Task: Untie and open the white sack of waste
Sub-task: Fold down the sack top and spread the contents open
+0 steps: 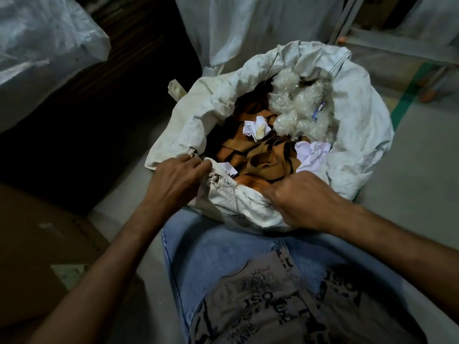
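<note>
A factory or warehouse storeroom: grey concrete floor (409,194) with a green painted stripe (404,105) far right, tall white woven bulk sacks (248,26) beyond, flat brown cardboard (37,244) near left, and an open white woven sack (360,125) of tan strip offcuts (263,165).

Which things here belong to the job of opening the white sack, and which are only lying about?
Part of the job: white sack, mouth open; left hand and right hand, both gripping its near rim; brown strips and crumpled paper inside.

Just lying about: clear plastic bag, upper left; cardboard, lower left; second sack behind; green floor stripe.
</note>
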`<control>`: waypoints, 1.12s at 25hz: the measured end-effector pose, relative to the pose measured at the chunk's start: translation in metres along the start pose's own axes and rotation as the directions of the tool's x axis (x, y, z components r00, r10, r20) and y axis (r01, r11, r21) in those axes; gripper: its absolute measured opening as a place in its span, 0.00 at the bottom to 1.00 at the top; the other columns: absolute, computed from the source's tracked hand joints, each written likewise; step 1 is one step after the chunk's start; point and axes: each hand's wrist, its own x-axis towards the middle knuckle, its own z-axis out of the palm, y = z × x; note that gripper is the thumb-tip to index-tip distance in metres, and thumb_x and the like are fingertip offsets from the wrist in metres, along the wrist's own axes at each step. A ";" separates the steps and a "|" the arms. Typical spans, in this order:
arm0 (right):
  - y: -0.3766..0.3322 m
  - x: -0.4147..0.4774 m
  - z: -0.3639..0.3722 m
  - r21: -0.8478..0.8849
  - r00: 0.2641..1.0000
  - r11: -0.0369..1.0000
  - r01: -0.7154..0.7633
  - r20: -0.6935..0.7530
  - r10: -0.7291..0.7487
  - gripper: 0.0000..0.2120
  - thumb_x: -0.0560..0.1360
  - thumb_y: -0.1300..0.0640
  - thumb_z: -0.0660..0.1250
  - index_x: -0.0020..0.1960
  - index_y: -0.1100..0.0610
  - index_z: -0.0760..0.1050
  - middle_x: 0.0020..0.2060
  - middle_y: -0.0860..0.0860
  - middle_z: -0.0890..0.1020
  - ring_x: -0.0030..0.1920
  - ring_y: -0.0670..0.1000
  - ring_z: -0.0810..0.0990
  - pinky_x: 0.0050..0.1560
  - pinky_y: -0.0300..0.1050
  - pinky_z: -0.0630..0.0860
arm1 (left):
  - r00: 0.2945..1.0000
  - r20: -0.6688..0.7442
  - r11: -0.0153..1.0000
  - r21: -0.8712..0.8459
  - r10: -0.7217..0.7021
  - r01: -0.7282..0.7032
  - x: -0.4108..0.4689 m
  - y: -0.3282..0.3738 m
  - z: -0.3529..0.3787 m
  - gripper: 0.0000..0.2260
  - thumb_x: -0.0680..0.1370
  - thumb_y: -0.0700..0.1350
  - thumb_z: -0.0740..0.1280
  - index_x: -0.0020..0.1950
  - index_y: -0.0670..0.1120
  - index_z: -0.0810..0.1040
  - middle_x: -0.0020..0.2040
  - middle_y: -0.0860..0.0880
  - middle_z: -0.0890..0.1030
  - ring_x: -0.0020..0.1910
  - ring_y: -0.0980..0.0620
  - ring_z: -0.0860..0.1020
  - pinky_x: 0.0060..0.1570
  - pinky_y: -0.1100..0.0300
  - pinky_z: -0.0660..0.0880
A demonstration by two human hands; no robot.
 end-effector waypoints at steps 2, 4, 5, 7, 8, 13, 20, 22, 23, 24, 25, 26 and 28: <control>0.005 0.012 -0.013 -0.011 0.992 0.999 0.049 0.115 -0.048 0.08 0.61 0.59 0.71 0.36 0.53 0.73 0.27 0.50 0.75 0.26 0.54 0.71 0.24 0.43 0.57 | 0.989 0.043 0.965 -0.219 -0.140 0.146 0.009 0.003 -0.012 0.12 0.68 0.52 0.66 0.51 0.53 0.79 0.50 0.52 0.79 0.47 0.47 0.79 0.36 0.54 0.75; 0.009 0.024 -0.023 0.040 0.979 0.998 0.051 0.196 -0.058 0.07 0.64 0.58 0.68 0.36 0.52 0.69 0.32 0.49 0.77 0.31 0.54 0.75 0.29 0.47 0.70 | 0.949 0.191 0.855 -0.417 -0.250 0.309 0.020 -0.004 -0.026 0.18 0.68 0.61 0.59 0.51 0.58 0.80 0.56 0.57 0.78 0.51 0.52 0.78 0.46 0.53 0.76; 0.010 0.029 -0.027 0.068 0.981 0.996 0.049 0.187 -0.061 0.10 0.64 0.58 0.68 0.36 0.52 0.65 0.31 0.49 0.77 0.31 0.54 0.75 0.29 0.47 0.71 | 0.919 0.210 0.798 -0.457 -0.333 0.393 0.027 -0.009 -0.029 0.20 0.70 0.64 0.57 0.52 0.57 0.81 0.57 0.57 0.79 0.52 0.51 0.79 0.50 0.52 0.77; 0.006 0.034 -0.029 0.066 0.986 0.994 0.088 0.136 -0.096 0.16 0.61 0.61 0.70 0.33 0.52 0.62 0.25 0.48 0.69 0.25 0.53 0.69 0.24 0.42 0.63 | 0.861 0.061 0.825 -0.260 -0.505 0.502 0.047 -0.013 -0.023 0.21 0.74 0.65 0.61 0.59 0.54 0.79 0.60 0.50 0.79 0.57 0.46 0.77 0.52 0.50 0.76; 0.003 0.035 -0.029 0.073 0.984 0.990 0.118 0.123 -0.126 0.18 0.58 0.63 0.71 0.31 0.52 0.61 0.23 0.47 0.63 0.23 0.53 0.65 0.23 0.40 0.57 | 0.848 -0.020 0.843 -0.124 -0.530 0.523 0.061 -0.008 -0.015 0.22 0.75 0.62 0.66 0.64 0.52 0.77 0.64 0.47 0.76 0.62 0.43 0.74 0.55 0.47 0.74; 0.006 0.044 -0.035 0.177 0.925 0.979 0.103 0.344 -0.160 0.07 0.63 0.56 0.68 0.33 0.54 0.70 0.26 0.49 0.70 0.27 0.54 0.69 0.26 0.44 0.62 | 0.796 0.031 0.781 -0.177 -0.604 0.599 0.123 -0.009 0.021 0.22 0.78 0.42 0.66 0.71 0.47 0.65 0.61 0.38 0.74 0.53 0.34 0.78 0.43 0.46 0.72; 0.083 0.182 0.005 0.189 0.980 0.969 -0.157 -0.090 0.177 0.30 0.74 0.58 0.66 0.76 0.52 0.69 0.73 0.55 0.72 0.67 0.59 0.74 0.59 0.56 0.76 | 0.560 -0.115 0.419 -0.787 -0.820 0.452 0.121 -0.069 0.011 0.15 0.78 0.35 0.62 0.58 0.48 0.84 0.54 0.50 0.86 0.54 0.51 0.83 0.51 0.60 0.77; 0.093 0.218 0.024 -0.012 0.977 0.986 -0.169 -0.131 0.166 0.36 0.75 0.54 0.67 0.82 0.50 0.60 0.78 0.56 0.66 0.74 0.60 0.67 0.69 0.63 0.68 | 0.497 0.055 0.142 -0.926 -0.866 0.350 0.127 -0.092 0.006 0.13 0.80 0.36 0.64 0.55 0.48 0.86 0.53 0.51 0.86 0.53 0.55 0.84 0.56 0.56 0.79; 0.100 0.233 0.031 -0.054 0.968 0.982 -0.182 -0.183 0.170 0.35 0.76 0.53 0.64 0.82 0.49 0.59 0.78 0.56 0.66 0.74 0.61 0.66 0.71 0.66 0.65 | 0.490 0.176 -0.030 -0.956 -0.854 0.291 0.128 -0.103 0.006 0.11 0.81 0.36 0.65 0.54 0.47 0.86 0.52 0.49 0.86 0.51 0.54 0.84 0.54 0.55 0.80; 0.109 0.248 0.035 -0.047 0.959 0.982 -0.183 -0.228 0.168 0.32 0.77 0.53 0.61 0.81 0.49 0.62 0.76 0.57 0.69 0.74 0.61 0.67 0.70 0.67 0.65 | 0.511 0.288 -0.188 -0.953 -0.810 0.239 0.127 -0.113 0.006 0.11 0.82 0.36 0.64 0.54 0.46 0.86 0.51 0.47 0.86 0.49 0.52 0.84 0.51 0.55 0.81; 0.119 0.262 0.036 -0.016 0.952 0.986 -0.169 -0.263 0.159 0.29 0.77 0.55 0.60 0.78 0.50 0.67 0.72 0.57 0.74 0.71 0.61 0.71 0.68 0.66 0.68 | 0.544 0.369 -0.294 -0.930 -0.754 0.223 0.125 -0.119 0.004 0.11 0.83 0.36 0.64 0.53 0.46 0.85 0.52 0.44 0.86 0.49 0.50 0.83 0.49 0.56 0.80; 0.131 0.276 0.033 0.057 0.954 0.990 -0.126 -0.266 0.137 0.25 0.76 0.57 0.61 0.74 0.51 0.72 0.65 0.57 0.79 0.66 0.62 0.76 0.63 0.62 0.73 | 0.566 0.391 -0.298 -0.920 -0.726 0.254 0.125 -0.124 0.001 0.11 0.83 0.38 0.63 0.53 0.48 0.85 0.53 0.43 0.86 0.49 0.49 0.82 0.47 0.56 0.80; 0.155 0.301 0.014 0.223 0.979 0.972 -0.069 -0.170 0.108 0.21 0.74 0.56 0.59 0.64 0.50 0.79 0.53 0.56 0.83 0.55 0.61 0.80 0.54 0.56 0.76 | 0.635 0.230 0.127 -0.876 -0.738 0.465 0.128 -0.129 -0.006 0.12 0.85 0.52 0.61 0.52 0.52 0.84 0.57 0.43 0.84 0.52 0.49 0.81 0.49 0.53 0.76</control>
